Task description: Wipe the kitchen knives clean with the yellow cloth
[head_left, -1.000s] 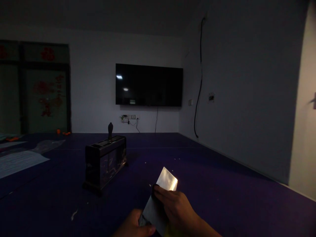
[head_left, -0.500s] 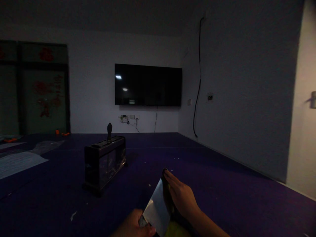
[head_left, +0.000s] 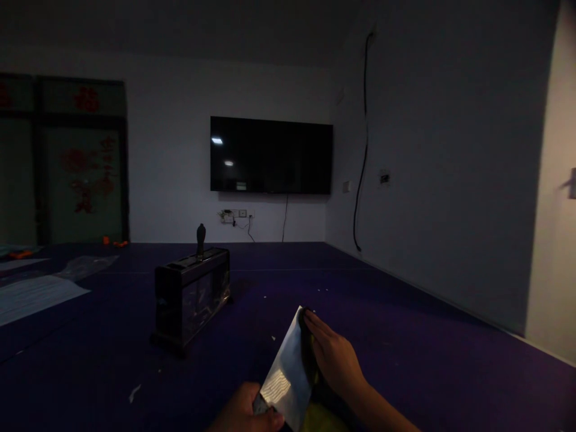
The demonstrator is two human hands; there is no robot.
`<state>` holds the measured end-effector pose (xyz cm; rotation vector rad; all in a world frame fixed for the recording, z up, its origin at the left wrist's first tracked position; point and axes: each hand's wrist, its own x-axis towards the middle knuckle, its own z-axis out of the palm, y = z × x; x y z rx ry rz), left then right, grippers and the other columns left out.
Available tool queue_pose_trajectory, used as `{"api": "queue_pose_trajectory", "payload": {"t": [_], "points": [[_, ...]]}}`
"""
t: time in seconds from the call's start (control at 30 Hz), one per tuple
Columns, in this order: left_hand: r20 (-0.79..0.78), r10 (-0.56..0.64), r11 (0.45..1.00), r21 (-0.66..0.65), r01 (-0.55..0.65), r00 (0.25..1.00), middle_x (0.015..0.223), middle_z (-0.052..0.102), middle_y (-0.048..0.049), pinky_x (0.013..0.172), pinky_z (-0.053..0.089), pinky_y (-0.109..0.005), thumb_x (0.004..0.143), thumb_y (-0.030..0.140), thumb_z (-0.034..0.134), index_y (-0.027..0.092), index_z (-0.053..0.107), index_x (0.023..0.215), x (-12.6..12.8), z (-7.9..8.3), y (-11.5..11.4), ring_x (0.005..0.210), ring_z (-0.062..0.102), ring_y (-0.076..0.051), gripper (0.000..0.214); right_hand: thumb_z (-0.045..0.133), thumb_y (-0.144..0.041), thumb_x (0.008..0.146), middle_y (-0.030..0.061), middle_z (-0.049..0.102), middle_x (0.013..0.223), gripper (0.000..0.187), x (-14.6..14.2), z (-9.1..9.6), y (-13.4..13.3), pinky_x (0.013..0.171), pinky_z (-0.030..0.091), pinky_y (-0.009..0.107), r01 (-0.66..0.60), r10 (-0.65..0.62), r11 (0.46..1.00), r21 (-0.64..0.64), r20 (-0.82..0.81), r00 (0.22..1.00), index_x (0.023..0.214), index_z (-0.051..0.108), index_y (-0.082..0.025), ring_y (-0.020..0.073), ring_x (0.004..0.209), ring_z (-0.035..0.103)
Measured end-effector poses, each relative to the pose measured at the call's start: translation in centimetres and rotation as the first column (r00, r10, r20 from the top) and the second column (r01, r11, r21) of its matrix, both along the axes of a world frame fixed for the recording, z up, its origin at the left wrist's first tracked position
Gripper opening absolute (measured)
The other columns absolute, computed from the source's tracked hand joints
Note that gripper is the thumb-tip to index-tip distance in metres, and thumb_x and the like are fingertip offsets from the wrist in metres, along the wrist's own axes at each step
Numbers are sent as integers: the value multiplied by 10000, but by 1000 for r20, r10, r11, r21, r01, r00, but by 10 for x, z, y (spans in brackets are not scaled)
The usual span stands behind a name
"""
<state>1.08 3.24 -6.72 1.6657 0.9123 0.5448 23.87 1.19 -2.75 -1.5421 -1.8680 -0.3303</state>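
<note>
At the bottom centre my left hand [head_left: 249,409] is wrapped around the dark handle of a cleaver [head_left: 285,375]. The wide, shiny blade slants up and to the right and catches a bright reflection near the handle. My right hand [head_left: 336,361] presses a dark and yellow cloth [head_left: 308,351] against the right side of the blade, its fingers lying along the cloth close to the tip. Part of the cloth hangs below the right wrist. To the left stands a dark knife block [head_left: 191,303] with see-through sides, and one black knife handle [head_left: 201,241] sticks up from its top.
The purple surface [head_left: 405,336] carries small white scraps. White paper [head_left: 38,298] and clear plastic film [head_left: 87,266] lie at the far left, with orange items [head_left: 119,243] behind. A television [head_left: 271,156] hangs on the back wall; a black cable [head_left: 363,144] runs down the right wall.
My right hand and the cloth have shifted slightly to the right along the blade's edge. More of the blade shows near its tip, and its reflection is brighter. My left hand keeps its hold.
</note>
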Motion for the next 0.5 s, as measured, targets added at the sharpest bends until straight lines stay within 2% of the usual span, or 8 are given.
{"api": "queue_pose_trajectory", "payload": {"t": [0.1,0.23,0.37,0.5], "points": [[25,24,999,-22,-24,999,760,542,4,615,366,-228,608,535,675,165,511,908,-3,1,-4,727,494,-133,505,353,-24,742,46,462,1308,542,-3,-1,-2,907,458,321,-12,12,1000,-1,24,1000,1235,509,-188,187,1090,538],[70,81,996,-55,-77,994,708,524,6,520,329,-207,632,562,646,138,494,1000,-2,-7,-4,627,465,-110,582,353,-5,700,53,471,1300,569,-8,-1,-5,879,472,290,-66,68,997,-32,77,995,1210,535,-177,178,1031,581],[154,90,994,-69,-81,984,639,501,24,478,297,-199,620,566,653,131,508,950,0,-12,0,556,443,-93,564,348,-7,670,62,490,1286,595,-14,0,-9,863,475,263,-178,181,983,-33,131,975,1219,527,-153,168,997,600],[178,101,993,-72,-89,979,576,477,48,468,284,-196,604,533,676,133,502,906,2,-10,-1,504,411,-80,531,357,-30,651,79,522,1258,591,-18,2,-13,818,497,260,-290,293,956,-44,183,938,1201,539,-146,172,945,623]]}}
